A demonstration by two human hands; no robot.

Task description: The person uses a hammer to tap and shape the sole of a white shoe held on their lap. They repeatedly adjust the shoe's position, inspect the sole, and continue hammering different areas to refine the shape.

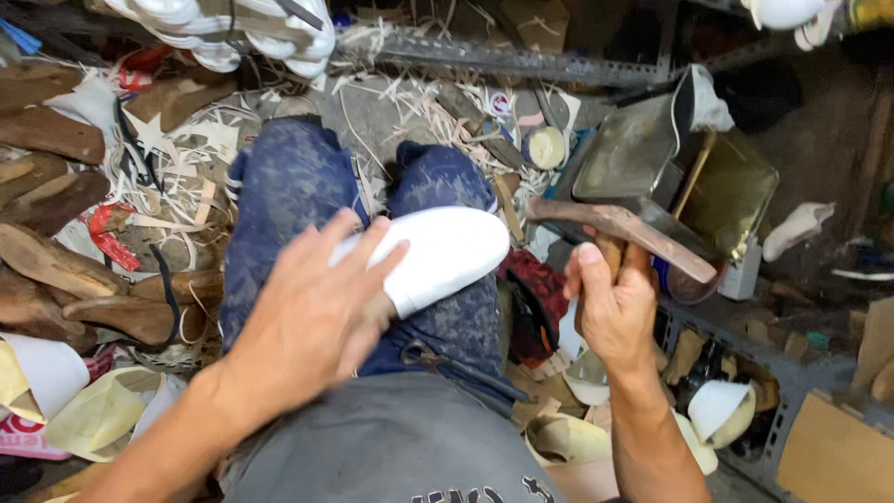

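- In the head view, we are looking down at our lap, where a white shoe (438, 253) is lying across our right knee, its rounded toe pointing right.
- Our left hand (312, 312) is resting flat on the near end of the shoe, fingers spread and only lightly curled, pressing it onto the blue trousers (289, 200) rather than gripping it.
- Our right hand (610, 307) is closing firmly round the wooden handle of a hammer (622, 233), thumb up along the shaft; the rusty head is hanging just right of the shoe's toe, not touching it.
- To our left, wooden shoe lasts (56, 200) are lying heaped on the floor among pale trimmings (200, 158).
- Beyond the hammer, a dented metal tin (736, 191) is sitting with its lid open, and a small round tub (546, 147) is standing near it.
- White soles (233, 33) are lying stacked at the top edge.
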